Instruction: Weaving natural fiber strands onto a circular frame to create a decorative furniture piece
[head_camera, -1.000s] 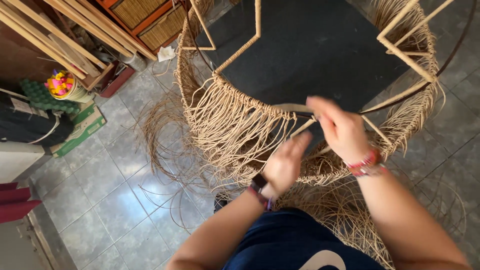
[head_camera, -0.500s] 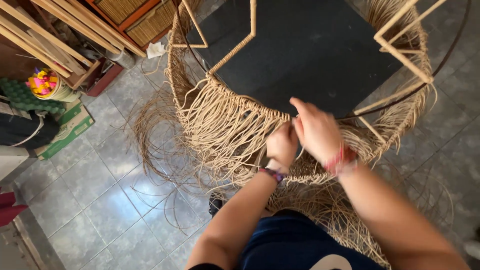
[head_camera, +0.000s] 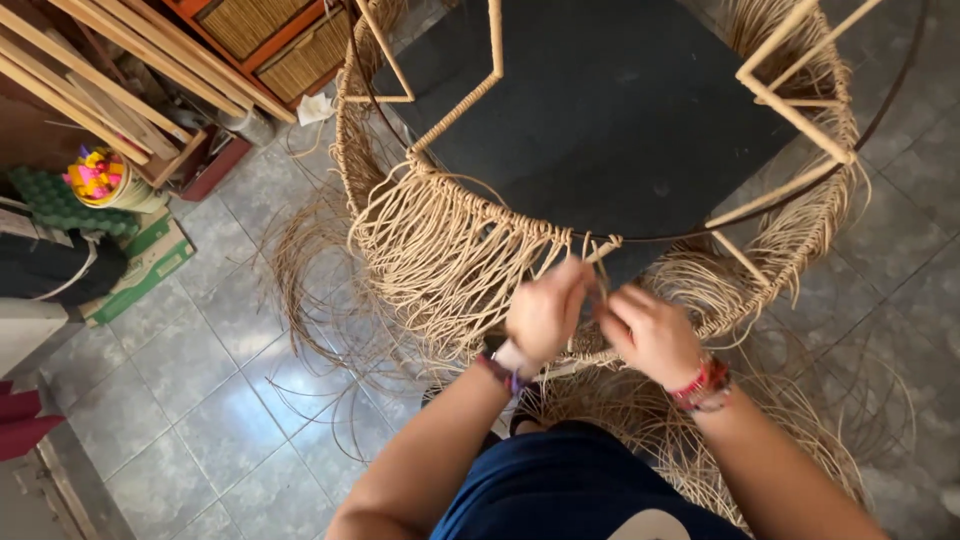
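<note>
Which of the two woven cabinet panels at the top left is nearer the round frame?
The right-hand woven panel, lower in the picture, lies nearer the round frame. The other panel sits further left, at the picture's top edge.

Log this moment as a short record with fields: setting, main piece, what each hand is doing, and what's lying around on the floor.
Setting: grey tiled floor, seen from above
Main piece: round frame with a dark top, hung with tan woven cords
Left hand: closed around cords at the frame's near rim
Right hand: fingers pinching cords beside the left hand
On the floor: loose cord loops, wooden slats, green tray
</note>
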